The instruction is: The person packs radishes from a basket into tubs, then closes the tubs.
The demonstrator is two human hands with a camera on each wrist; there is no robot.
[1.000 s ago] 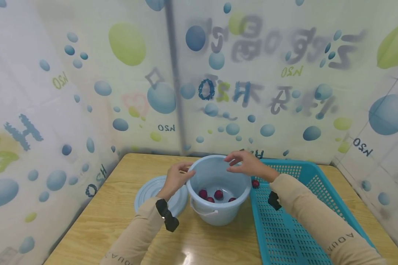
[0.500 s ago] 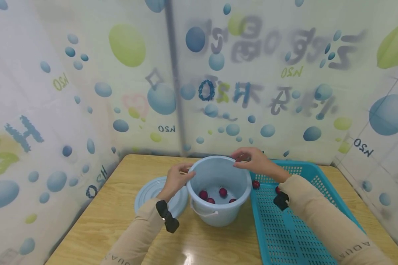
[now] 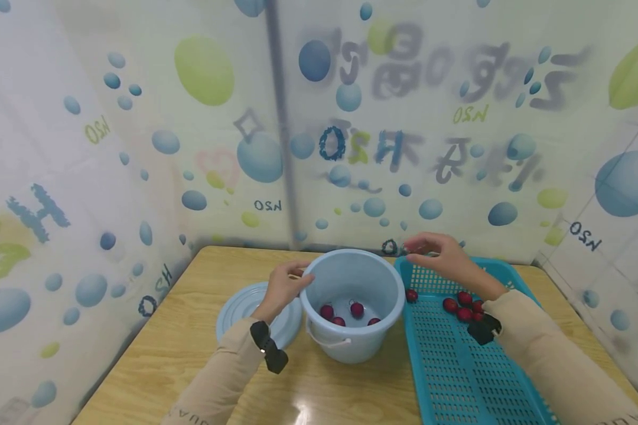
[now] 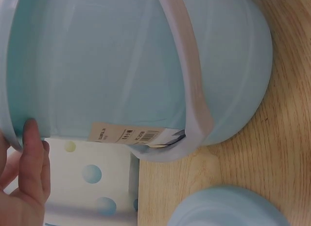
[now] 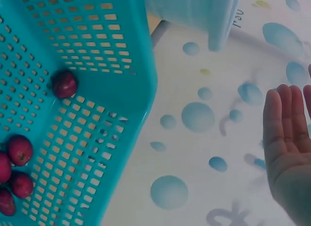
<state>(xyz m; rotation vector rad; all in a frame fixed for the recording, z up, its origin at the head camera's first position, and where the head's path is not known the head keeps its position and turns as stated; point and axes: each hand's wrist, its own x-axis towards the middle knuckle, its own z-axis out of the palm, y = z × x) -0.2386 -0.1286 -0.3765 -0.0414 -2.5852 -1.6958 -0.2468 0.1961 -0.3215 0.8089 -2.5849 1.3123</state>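
A light-blue bucket (image 3: 351, 345) stands on the table with several small, dark red round fruits (image 3: 357, 310) at its bottom. My left hand (image 3: 287, 286) pinches the bucket's rim on its left side; the left wrist view shows fingers (image 4: 32, 158) against the outer wall below the rim. Empty, with its fingers loosely extended, my right hand (image 3: 441, 257) hovers over the far end of a turquoise perforated basket (image 3: 412, 366). Several more red fruits (image 3: 464, 298) lie in that basket, with one (image 5: 64, 84) apart in its corner.
A round light-blue lid (image 3: 239, 307) lies on the wooden table (image 3: 154, 354), left of the bucket and partly behind my left forearm. The bucket's pale handle (image 4: 189, 56) hangs down its side. A patterned curtain (image 3: 218, 147) hangs behind the table.
My right hand has moved right, from over the bucket to over the basket, uncovering more fruits there. One fruit in the bucket has shifted slightly right. My left hand stays on the rim.
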